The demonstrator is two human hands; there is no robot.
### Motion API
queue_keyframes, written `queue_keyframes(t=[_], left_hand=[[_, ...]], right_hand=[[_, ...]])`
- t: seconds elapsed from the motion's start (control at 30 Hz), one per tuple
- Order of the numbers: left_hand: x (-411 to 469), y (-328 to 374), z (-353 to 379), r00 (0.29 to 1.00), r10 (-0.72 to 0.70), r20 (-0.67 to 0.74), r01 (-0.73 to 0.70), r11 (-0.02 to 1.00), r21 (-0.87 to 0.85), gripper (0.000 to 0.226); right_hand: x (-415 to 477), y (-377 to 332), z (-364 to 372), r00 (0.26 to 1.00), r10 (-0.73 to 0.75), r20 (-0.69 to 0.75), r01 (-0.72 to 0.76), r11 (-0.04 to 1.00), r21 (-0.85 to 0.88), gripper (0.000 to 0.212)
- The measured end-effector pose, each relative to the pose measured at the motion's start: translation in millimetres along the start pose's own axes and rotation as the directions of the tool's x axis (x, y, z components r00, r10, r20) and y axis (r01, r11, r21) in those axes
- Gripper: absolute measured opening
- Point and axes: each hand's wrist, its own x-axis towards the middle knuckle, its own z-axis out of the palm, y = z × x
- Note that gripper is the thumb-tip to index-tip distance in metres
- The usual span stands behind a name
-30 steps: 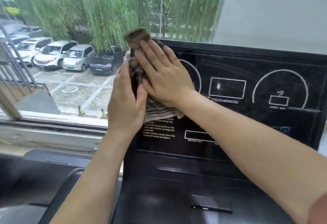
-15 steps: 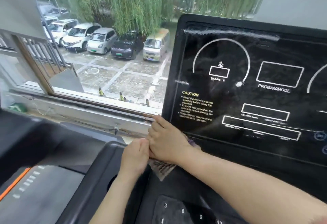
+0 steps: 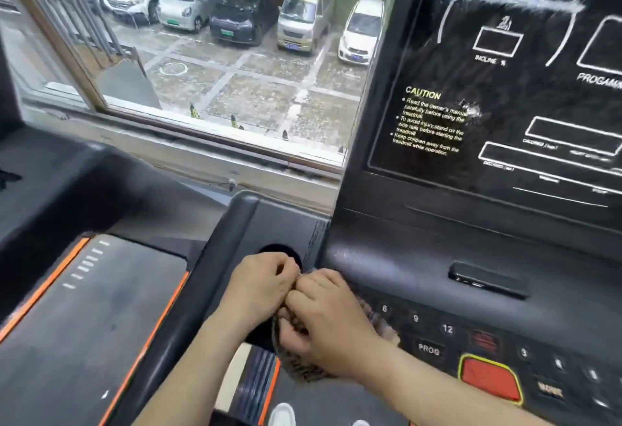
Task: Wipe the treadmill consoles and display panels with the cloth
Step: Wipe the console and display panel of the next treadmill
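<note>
Two hands are seen together at the lower left edge of the console [image 3: 404,250] — the cloth [image 3: 303,366] is bunched between them, pinched by the curled fingers [image 3: 314,286] of left hand [image 3: 266,287] and right hand [image 3: 331,321], beside the numbered keys [image 3: 415,318], below the display panel [image 3: 505,106].

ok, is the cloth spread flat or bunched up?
Bunched. The cloth sits crumpled between the left hand and right hand, fingers curled round it.
</note>
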Motion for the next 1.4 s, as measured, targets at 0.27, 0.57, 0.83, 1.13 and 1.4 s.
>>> queue_keyframes(t=[0.27,0.57,0.83,1.13,1.4], left_hand=[[0,-5,-1,0.99,0.086,-0.11,-0.105,0.977,-0.185,0.021],[-15,-15,23,0.968,0.173,-0.183,-0.203,0.966,-0.161,0.023],[-45,10,53,0.844,0.519,-0.137,-0.514,0.855,0.073,0.032],[-60,19,62,0.864,0.486,-0.133,-0.49,0.872,0.006,0.044],[-89,83,131,0.794,0.599,0.104,-0.596,0.734,0.327,0.053]], right_hand=[[49,49,-14,0.979,0.174,-0.107,-0.197,0.941,-0.274,0.015],[-23,-18,5,0.99,0.13,0.061,-0.127,0.991,-0.042,0.032],[-110,28,-40,0.925,0.367,-0.103,-0.379,0.915,-0.142,0.034],[-66,-8,-7,0.856,0.515,-0.033,-0.508,0.831,-0.226,0.054],[-162,55,-69,0.858,0.509,-0.067,-0.511,0.833,-0.213,0.049]])
